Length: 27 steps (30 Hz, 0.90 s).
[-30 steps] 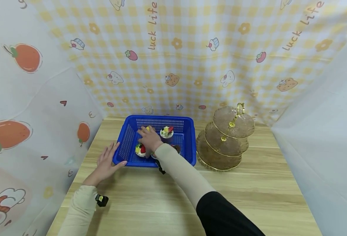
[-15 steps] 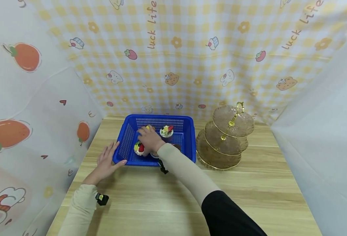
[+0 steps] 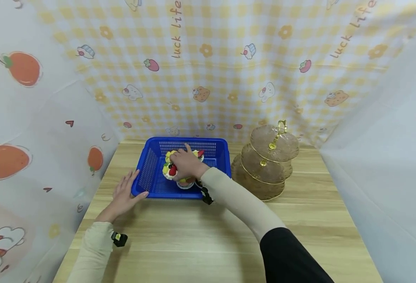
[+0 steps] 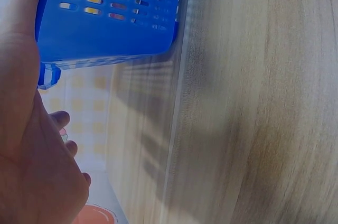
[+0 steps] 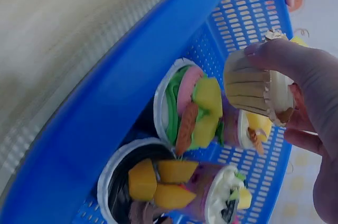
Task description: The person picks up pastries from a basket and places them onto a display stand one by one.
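Observation:
A blue mesh basket on the table holds several toy-like fruit-topped desserts. My right hand grips a cupcake in a pleated paper case, raised above the basket floor; its top shows yellow and red fruit pieces. My left hand rests against the basket's near left corner, fingers extended and thumb at the near rim. Below the right hand lie a foil cup with pink, green and yellow pieces and another foil cup with orange chunks. A strawberry-topped dessert cup is partly behind the hand.
A three-tier cake stand with gold rims and a gold handle stands right of the basket, close to its right wall. The wooden table runs in front. A checked curtain hangs behind.
My right hand has lifted the cupcake from the basket floor and shifted slightly right, uncovering a foil cup near the front wall. The left hand stays at the corner. The head view shifts slightly.

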Motion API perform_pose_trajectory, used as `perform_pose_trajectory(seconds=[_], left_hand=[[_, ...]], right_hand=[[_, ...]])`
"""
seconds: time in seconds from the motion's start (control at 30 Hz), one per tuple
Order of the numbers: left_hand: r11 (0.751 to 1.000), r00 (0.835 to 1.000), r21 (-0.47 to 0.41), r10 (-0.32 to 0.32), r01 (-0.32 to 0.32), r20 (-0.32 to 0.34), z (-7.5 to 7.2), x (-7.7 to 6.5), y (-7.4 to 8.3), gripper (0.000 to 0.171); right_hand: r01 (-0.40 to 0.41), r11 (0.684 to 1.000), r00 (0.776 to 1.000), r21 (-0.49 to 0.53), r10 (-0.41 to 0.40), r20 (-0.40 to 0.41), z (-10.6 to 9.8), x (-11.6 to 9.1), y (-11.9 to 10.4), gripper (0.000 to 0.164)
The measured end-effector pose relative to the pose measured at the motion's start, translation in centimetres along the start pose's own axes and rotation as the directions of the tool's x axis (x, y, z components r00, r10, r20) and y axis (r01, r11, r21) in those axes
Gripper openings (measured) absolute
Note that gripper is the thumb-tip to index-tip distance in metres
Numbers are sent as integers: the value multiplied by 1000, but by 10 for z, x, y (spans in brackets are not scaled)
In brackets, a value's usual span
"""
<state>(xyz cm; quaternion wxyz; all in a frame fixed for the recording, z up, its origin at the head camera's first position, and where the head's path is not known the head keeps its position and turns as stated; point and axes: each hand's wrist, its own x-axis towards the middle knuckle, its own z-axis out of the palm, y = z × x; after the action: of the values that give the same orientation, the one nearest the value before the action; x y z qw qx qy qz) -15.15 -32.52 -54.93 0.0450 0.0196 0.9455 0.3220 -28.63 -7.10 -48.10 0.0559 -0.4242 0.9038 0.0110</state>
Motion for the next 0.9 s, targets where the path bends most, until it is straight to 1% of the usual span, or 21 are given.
perform_pose_trajectory(seconds=[0.2,0.27,0.4,0.5,0.63,0.7,0.9], left_hand=[[1000,1000,-11,6,-6,-1,-1,0,-2,96],[1000,1000,-12,2,-2,7,-1,1,-1,96],[1000,1000,-14,-3,3,13,0,2,-1,96],[1000,1000,-25,0,0,17,0,3,-1,97],[1000,1000,-31,4,-4,18,0,2,0,97],[1000,1000,-31,3,-3,18,0,2,0,97],[999,1000,-39,-6,7,25,-1,-1,-1,97]], right_hand=[[-19,995,999,98,21,-27,-12,-10,5,66],[-25,993,999,119,30,-36,-14,-15,6,65],[-36,989,995,146,49,-88,-12,-23,12,65],[-59,978,987,199,87,-133,-9,-31,17,71],[-107,947,972,304,164,-168,-7,-46,24,75],[-135,930,962,343,206,-181,-8,-55,26,73],[-200,886,916,418,321,-242,-15,-81,26,73]])
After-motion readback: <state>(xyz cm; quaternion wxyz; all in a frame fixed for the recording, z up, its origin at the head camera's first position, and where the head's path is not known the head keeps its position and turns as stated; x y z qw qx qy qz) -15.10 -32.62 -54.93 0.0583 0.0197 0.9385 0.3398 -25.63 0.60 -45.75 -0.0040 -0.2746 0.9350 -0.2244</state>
